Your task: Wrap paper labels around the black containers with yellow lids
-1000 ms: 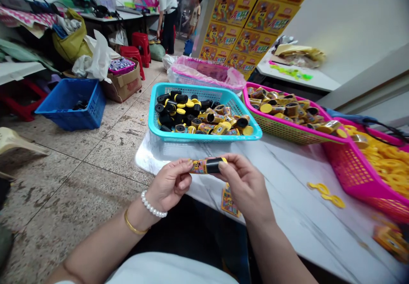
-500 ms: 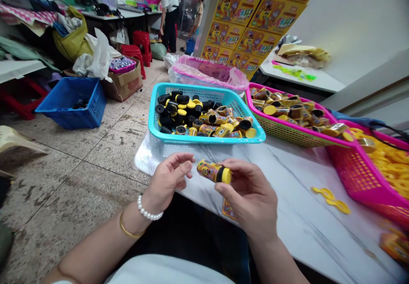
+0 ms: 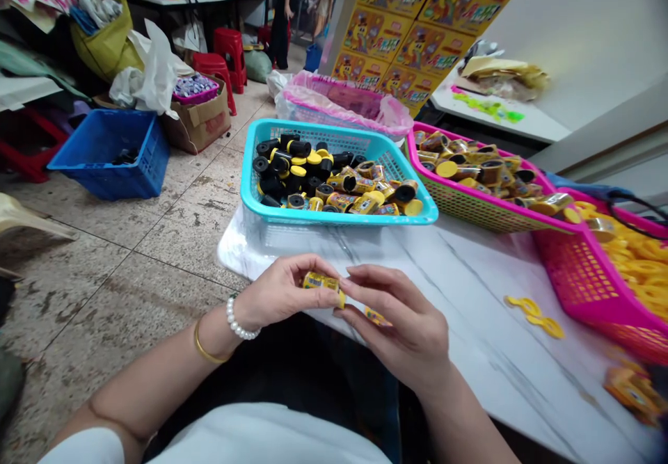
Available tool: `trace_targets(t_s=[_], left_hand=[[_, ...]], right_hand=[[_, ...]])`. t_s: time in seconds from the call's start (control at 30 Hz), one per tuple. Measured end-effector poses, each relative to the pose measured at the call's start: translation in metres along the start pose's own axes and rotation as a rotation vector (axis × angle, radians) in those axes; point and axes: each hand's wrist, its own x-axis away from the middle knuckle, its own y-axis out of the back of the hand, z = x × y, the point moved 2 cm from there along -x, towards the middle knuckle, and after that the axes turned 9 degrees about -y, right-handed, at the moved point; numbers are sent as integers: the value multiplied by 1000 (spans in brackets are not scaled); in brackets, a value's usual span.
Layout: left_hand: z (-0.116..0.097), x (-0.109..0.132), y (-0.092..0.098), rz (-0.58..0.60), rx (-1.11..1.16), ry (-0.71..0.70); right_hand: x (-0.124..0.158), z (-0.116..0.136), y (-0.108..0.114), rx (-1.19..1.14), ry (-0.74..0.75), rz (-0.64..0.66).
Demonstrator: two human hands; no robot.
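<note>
My left hand (image 3: 276, 296) is closed round a small yellow-labelled tube (image 3: 319, 282), held lying sideways over the near edge of the white table (image 3: 470, 353). My right hand (image 3: 404, 321) meets it from the right, with thumb and fingertips pinched on the tube's yellow-capped end. A printed sticker (image 3: 376, 316) shows between the right hand's fingers; whether it is held or lying on the table I cannot tell. Just beyond the hands stands a teal basket (image 3: 334, 218) with several black and yellow-labelled tubes.
A pink basket (image 3: 470, 222) of labelled tubes and a second pink basket (image 3: 584, 276) of yellow rings stand to the right. Two yellow rings (image 3: 535, 311) lie on the table. On the floor to the left is a blue crate (image 3: 104, 161). Yellow cartons (image 3: 417, 33) are stacked behind.
The tube was in both hands, then in the right hand alone with the left open. Now the left hand grips it and the right pinches its end, lower and nearer me.
</note>
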Motion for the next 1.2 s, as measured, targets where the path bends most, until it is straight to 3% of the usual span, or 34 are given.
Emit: trace_targets(t_s=[0.1,0.27,0.43,0.5,0.63,0.73,0.87,1.03,1.2], left_hand=[[-6,2,-6,2,-122,-78],[-16,-3,-10,-51,-435,-232],[-7,-18,1,4,-220,-69],[-3,-21,2,22,-169,-75],[2,-23,0,5,-99,-184],[8,-24,1,6,-127,-129],[10,-30,7,25,-144,-23],[11,-33,11,70,-81,109],[13,-35,13,63,15,104]], right_hand=[[5,-3,-5,-73,-36,-27],[10,-18,-18,-400,-410,-112],[4,-25,-12,-258,-328,-80],[2,-26,-9,-197,-321,-60],[0,-30,-11,-291,-527,-82],[-3,-36,-14,-466,-703,72],[-12,-39,-9,-516,-595,206],[-18,-34,-8,-531,-507,160],[-25,-16,-15,-296,-271,137]])
